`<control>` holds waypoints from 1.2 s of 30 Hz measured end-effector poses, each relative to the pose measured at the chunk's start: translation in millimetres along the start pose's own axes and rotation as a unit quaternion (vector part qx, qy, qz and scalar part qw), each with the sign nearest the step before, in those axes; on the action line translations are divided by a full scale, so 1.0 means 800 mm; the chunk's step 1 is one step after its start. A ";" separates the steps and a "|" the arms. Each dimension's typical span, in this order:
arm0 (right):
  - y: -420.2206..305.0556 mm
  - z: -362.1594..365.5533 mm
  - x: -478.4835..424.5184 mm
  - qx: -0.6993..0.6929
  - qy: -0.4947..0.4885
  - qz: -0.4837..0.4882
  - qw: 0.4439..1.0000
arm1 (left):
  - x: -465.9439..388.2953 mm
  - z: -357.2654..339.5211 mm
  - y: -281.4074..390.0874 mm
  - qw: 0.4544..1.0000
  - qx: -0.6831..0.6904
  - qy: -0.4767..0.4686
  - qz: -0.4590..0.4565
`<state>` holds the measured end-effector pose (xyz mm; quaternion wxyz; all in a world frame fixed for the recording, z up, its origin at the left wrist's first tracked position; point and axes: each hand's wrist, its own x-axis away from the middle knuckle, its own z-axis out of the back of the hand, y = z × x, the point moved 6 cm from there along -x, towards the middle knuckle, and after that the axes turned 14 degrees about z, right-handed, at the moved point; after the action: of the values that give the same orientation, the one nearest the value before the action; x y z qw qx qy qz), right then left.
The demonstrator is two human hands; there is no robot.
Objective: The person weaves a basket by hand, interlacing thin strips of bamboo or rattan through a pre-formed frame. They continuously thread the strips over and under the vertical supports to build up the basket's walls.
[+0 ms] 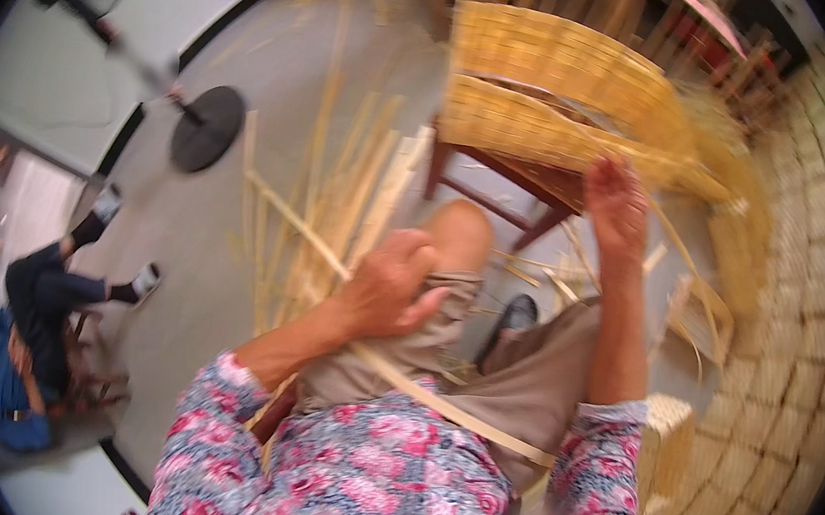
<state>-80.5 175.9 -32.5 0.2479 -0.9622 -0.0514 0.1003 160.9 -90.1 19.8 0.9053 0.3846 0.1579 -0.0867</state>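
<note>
My left hand (388, 285) rests near my bare knee, its palm turned down and thumb apart. A long split-bamboo strip (442, 405) passes beneath that forearm and across my lap. At the upper right, my right hand (618, 200) is raised at the lower edge of a yellow woven bamboo piece (525, 122); blur hides whether its fingers grip anything. The woven piece lies on a reddish-brown wooden stool (497, 168). A second woven band (556, 42) curves behind it. Thin strips hang below and beside my right hand.
Long bamboo strips (343, 197) lie on the floor at left of the stool. A pedestal fan (207, 129) stands farther left. Another person (24, 360) sits at the far left. Stacked woven pieces (765, 415) line the right side, near a pale block (665, 435).
</note>
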 end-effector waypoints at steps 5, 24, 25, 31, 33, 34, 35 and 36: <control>-0.024 -0.023 0.037 0.074 0.131 0.045 0.988 | -0.007 -0.017 0.029 0.996 0.015 -0.060 -0.056; -0.029 -0.042 0.037 0.053 0.134 0.069 0.987 | -0.058 -0.040 0.025 0.993 -0.012 -0.115 -0.017; -0.033 -0.037 0.042 0.041 0.117 0.072 0.990 | -0.087 -0.039 0.031 0.997 -0.021 -0.047 -0.064; -0.029 -0.036 0.040 0.033 0.083 0.097 0.991 | -0.230 -0.058 0.062 0.980 -0.071 0.086 -0.168; -0.026 -0.036 0.045 0.051 0.105 0.106 0.987 | -0.241 -0.069 0.059 0.977 -0.102 0.092 -0.162; -0.034 -0.036 0.047 0.046 0.109 0.115 0.986 | -0.250 -0.076 0.067 0.975 -0.112 0.092 -0.169; -0.029 -0.027 0.048 0.019 0.122 0.114 0.986 | -0.253 -0.078 0.070 0.978 -0.122 0.060 -0.161; -0.020 -0.026 0.045 -0.007 0.094 0.102 0.990 | -0.257 -0.077 0.067 0.979 -0.110 0.053 -0.163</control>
<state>-41.5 185.6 -13.1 0.2331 -0.9693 0.0701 0.0339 -30.0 -1.4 88.0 0.9061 0.2561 0.2746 -0.1949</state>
